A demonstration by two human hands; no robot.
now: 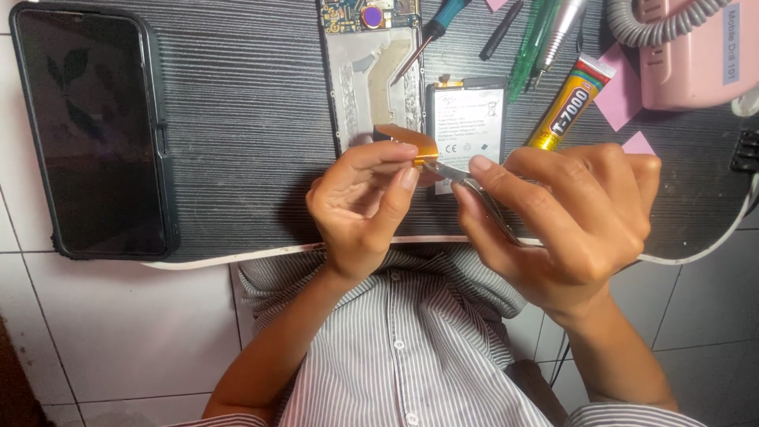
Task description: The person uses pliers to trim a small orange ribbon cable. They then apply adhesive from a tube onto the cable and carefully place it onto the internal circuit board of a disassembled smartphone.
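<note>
Near the bench's (237, 158) front edge, the left hand (360, 205) pinches an orange flex cable (411, 142) — its long axis runs left-right — while the right hand (569, 213), closed around metal tweezers (466, 186), meets its right end.

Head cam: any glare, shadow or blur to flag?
Head view: soft even light, no hard glare; the dark phone screen carries faint leaf-like reflections; the hands cast a soft shadow on the mat; left hand, right hand and tweezers look sharp; the frame corners show slight wide-angle bend.
</note>
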